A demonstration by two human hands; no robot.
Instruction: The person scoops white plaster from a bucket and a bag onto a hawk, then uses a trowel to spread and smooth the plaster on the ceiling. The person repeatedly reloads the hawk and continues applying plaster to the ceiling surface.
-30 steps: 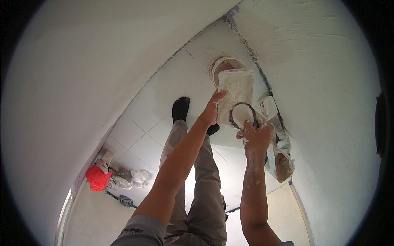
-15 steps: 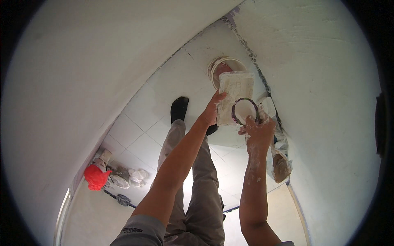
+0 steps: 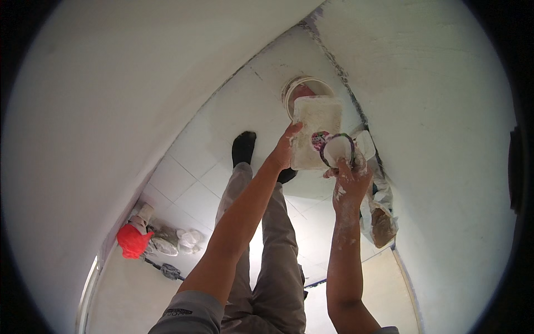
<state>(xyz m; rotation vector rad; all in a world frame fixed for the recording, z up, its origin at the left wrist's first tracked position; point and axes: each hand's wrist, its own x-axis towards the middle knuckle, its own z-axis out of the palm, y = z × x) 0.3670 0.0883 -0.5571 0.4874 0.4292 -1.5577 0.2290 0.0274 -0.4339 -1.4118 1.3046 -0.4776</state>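
Note:
My left hand (image 3: 287,143) grips the left edge of a rectangular plaster-smeared tray (image 3: 311,114), its thumb on top. Over the tray's lower right corner, my right hand (image 3: 351,179) holds a cup (image 3: 338,150) with a white inside and a dark patterned rim. A pink and green patterned patch shows beside the cup's left rim; whether it is part of the cup I cannot tell. White smears cover the right hand and forearm. Beyond the tray stands a round white bucket (image 3: 290,88) with something reddish inside, partly hidden by the tray.
Pale walls meet at a corner ahead, over a tiled floor (image 3: 186,181). Along the right wall lies an open bag (image 3: 382,225) with brown showing. At the left wall are a red bag (image 3: 133,240), a clear plastic bag (image 3: 189,240) and a dark cable (image 3: 169,271).
The cup has tipped and shifted slightly right and down, and the patterned patch has come into view at its left. The tray has moved slightly left.

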